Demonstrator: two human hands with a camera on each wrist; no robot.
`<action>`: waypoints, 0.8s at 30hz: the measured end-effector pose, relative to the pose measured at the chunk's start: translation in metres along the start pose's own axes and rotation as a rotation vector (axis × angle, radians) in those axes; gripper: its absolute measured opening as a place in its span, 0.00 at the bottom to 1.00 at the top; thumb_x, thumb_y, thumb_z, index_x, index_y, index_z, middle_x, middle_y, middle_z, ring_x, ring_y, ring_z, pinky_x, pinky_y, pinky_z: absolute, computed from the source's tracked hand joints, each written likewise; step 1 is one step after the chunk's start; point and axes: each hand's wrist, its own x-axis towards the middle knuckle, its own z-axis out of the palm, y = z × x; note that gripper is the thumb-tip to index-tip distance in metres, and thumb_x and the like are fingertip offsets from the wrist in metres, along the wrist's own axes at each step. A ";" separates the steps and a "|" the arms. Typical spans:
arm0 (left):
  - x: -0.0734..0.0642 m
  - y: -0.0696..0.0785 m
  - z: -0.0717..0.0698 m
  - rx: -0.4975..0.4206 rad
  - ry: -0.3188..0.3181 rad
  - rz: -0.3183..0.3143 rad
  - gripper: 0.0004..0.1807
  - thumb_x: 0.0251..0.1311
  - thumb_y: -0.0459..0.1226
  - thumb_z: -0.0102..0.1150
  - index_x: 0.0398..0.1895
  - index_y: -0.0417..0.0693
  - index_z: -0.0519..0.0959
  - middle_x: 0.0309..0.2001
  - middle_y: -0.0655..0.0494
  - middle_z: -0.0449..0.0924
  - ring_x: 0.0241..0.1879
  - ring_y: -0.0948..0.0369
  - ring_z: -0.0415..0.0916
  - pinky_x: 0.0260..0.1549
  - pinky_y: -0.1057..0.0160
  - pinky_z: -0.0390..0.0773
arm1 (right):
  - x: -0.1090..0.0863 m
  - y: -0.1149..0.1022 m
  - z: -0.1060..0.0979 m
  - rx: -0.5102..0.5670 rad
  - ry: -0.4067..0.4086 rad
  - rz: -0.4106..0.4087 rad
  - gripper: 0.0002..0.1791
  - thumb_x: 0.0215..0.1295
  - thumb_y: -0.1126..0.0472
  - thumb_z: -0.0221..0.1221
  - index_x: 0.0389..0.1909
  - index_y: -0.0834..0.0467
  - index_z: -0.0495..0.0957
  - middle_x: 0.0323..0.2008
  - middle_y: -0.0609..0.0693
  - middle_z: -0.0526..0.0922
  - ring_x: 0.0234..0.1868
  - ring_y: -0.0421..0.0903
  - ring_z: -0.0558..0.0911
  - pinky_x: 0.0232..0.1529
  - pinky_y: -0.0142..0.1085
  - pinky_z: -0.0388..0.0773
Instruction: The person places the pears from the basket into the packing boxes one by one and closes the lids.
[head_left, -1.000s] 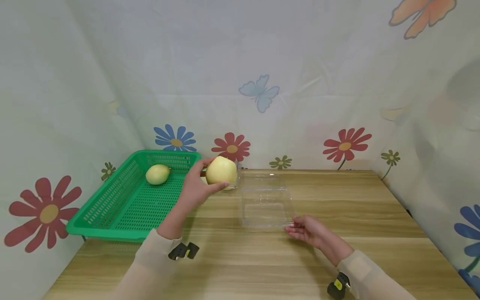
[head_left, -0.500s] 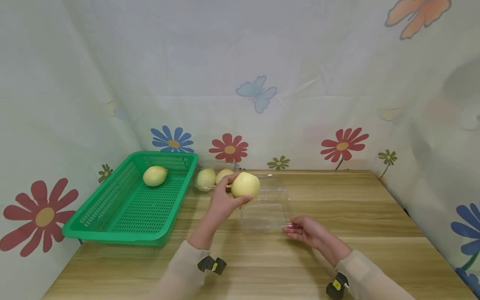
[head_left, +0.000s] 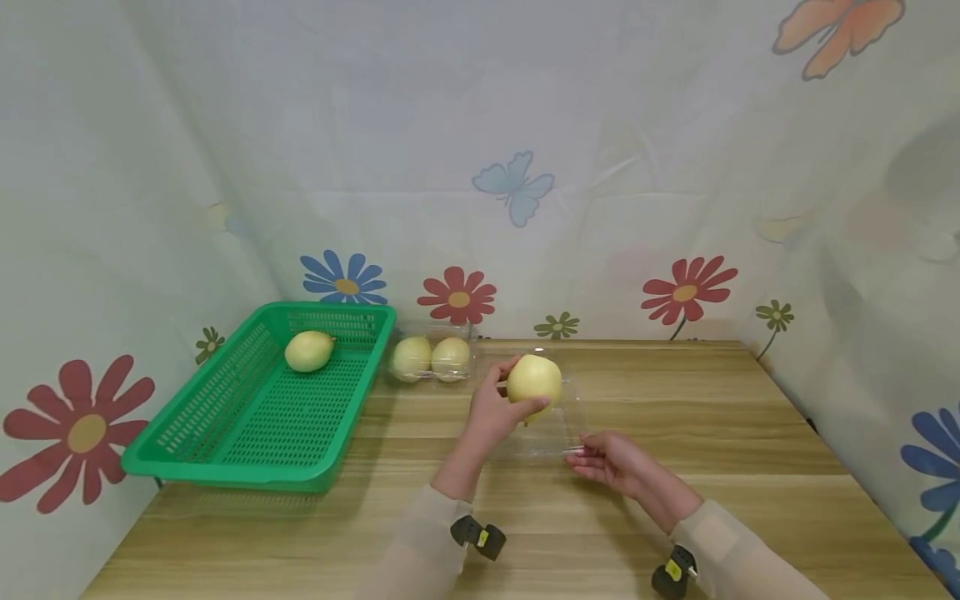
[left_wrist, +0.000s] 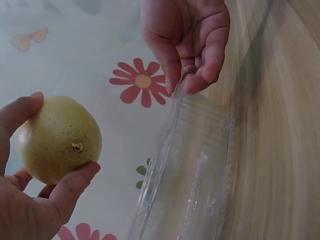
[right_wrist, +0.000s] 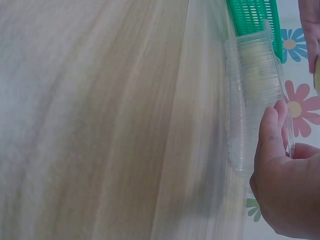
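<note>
My left hand (head_left: pixel 497 410) grips a round, pale yellow-green pear (head_left: pixel 534 380) above a clear plastic clamshell box (head_left: pixel 540 437). In the left wrist view the pear (left_wrist: pixel 60 140) shows brown speckles and a small stem end, and it is apart from the box. The right hand (head_left: pixel 617 468) pinches the near right edge of the box between thumb and fingers, as the right wrist view also shows on the box wall (right_wrist: pixel 242 125). Part of the box is hidden behind the pear and left hand in the head view.
At the left stands a green plastic basket (head_left: pixel 330 433) with one pear (head_left: pixel 309 351) in it. Beside it, a second clear box (head_left: pixel 433 377) holds two pears (head_left: pixel 451 359). All rest on a wooden table (head_left: pixel 720 417) backed by a flower-printed cloth (head_left: pixel 600 267).
The left hand has carried the pear right and slightly down, from near the second box to above the clear box. The right hand has kept its pinch on the box edge.
</note>
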 end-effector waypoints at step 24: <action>0.016 -0.030 0.045 0.188 -0.012 -0.098 0.40 0.47 0.37 0.81 0.64 0.38 0.74 0.61 0.38 0.79 0.54 0.47 0.80 0.54 0.49 0.83 | -0.001 0.002 0.000 -0.001 -0.016 -0.010 0.14 0.82 0.64 0.41 0.41 0.63 0.75 0.28 0.46 0.86 0.33 0.36 0.88 0.41 0.27 0.86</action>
